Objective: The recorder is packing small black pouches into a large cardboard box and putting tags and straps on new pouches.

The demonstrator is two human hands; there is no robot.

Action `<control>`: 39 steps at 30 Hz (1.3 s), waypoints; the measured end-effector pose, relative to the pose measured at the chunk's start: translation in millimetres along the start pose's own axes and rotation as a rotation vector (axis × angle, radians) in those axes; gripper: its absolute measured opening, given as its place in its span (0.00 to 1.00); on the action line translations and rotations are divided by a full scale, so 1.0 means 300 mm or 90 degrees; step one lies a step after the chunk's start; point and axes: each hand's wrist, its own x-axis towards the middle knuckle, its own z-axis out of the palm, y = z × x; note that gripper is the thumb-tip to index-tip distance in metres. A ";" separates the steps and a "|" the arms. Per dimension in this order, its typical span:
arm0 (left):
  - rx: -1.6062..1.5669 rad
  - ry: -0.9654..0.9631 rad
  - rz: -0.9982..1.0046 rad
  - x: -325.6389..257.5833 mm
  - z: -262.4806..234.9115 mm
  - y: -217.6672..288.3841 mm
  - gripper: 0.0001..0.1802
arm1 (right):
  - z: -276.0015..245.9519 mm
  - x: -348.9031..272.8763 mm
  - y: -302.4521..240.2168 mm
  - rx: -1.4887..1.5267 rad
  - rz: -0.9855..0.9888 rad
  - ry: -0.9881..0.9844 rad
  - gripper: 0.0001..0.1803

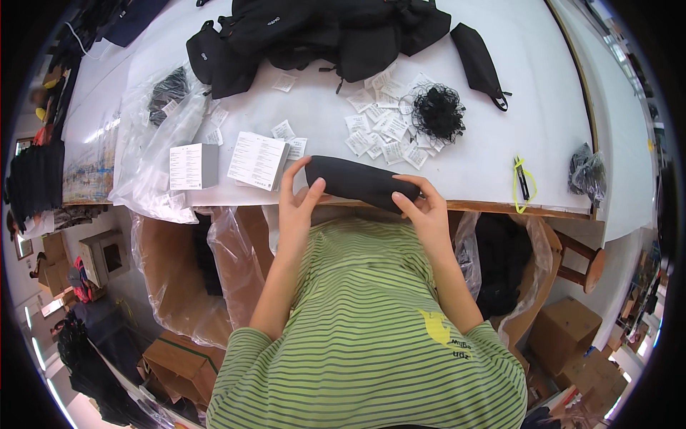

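Observation:
A long black fabric pouch (361,180) is held level, just above the table's near edge. My left hand (301,191) grips its left end, with the thumb in front and the fingers behind. At the other end, my right hand (423,204) pinches it in the same way. Beyond the pouch lie small white printed packets (375,129) in a loose heap. A tangle of black cords (437,113) rests against them. Left of my left hand stand two stacks of white printed cards, the closer stack (257,161) and a smaller one (193,166).
Black pouches (321,39) pile up at the far side, with a single pouch (476,64) to their right. A clear plastic bag (143,161) spreads at left. Yellow-handled snips (523,180) lie at right. Plastic-lined cartons (179,279) stand below the table edge.

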 end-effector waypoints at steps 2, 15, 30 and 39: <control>0.064 -0.009 0.059 0.017 0.002 -0.007 0.24 | -0.010 0.004 -0.004 -0.021 0.038 -0.009 0.16; 0.135 -0.211 0.254 0.043 -0.036 0.026 0.19 | -0.225 0.064 -0.022 -0.046 0.062 -0.095 0.23; 0.393 0.064 0.393 0.101 -0.153 0.110 0.24 | -0.436 0.430 -0.333 -0.545 -0.466 0.544 0.16; 0.767 0.248 0.318 0.196 -0.399 0.009 0.40 | -0.523 0.731 -0.179 -0.887 -0.445 0.527 0.19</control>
